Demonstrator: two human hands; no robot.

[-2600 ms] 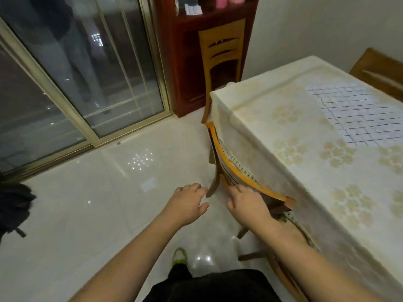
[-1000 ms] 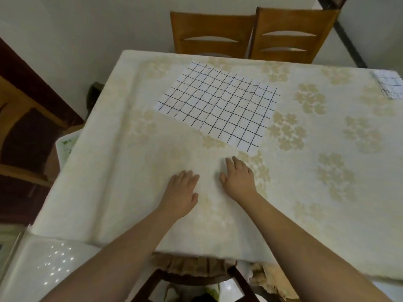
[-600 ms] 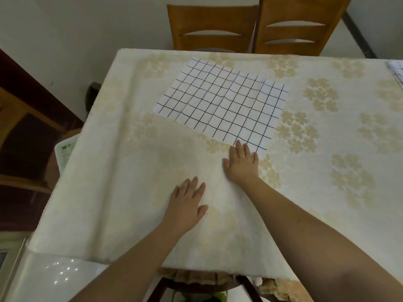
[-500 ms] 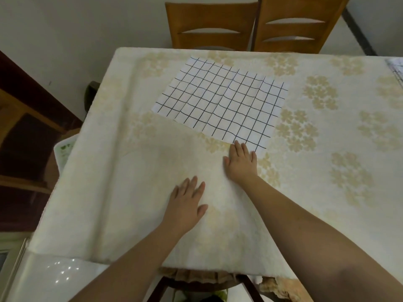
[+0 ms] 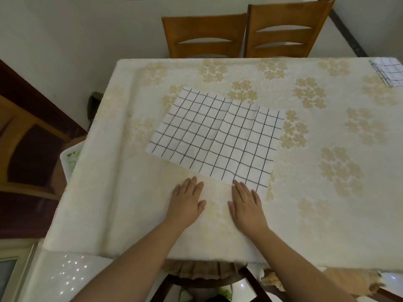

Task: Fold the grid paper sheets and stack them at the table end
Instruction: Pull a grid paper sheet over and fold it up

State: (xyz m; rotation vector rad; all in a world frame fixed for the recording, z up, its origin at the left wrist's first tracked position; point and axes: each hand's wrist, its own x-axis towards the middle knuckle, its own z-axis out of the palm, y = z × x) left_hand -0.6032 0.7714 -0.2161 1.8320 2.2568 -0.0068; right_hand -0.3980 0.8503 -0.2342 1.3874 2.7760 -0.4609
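The grid paper sheet (image 5: 216, 138) lies unfolded on the table (image 5: 327, 214), at about 12 o'clock from the person's hands, turned a little askew with a faint crease running down its middle. The right hand (image 5: 247, 205) lies flat with fingers straight and close together, its fingertips on or right at the sheet's near edge, close to the corner at 5 o'clock of the sheet; whether they press the paper or only reach it I cannot tell. The left hand (image 5: 188, 202) rests flat on the cloth, fingers straight and together, thumb out, just short of the near edge and holding nothing. Neither hand pinches anything.

At 2 o'clock, in the far right corner of the table, a folded grid stack (image 5: 390, 71) lies partly cut off by the view; it looks like sheets already done and stacked, though how many I cannot tell. So the task seems partly done: this sheet has no fold begun. Left to do is to lift an edge, fold it over, crease it, and carry it to that stack
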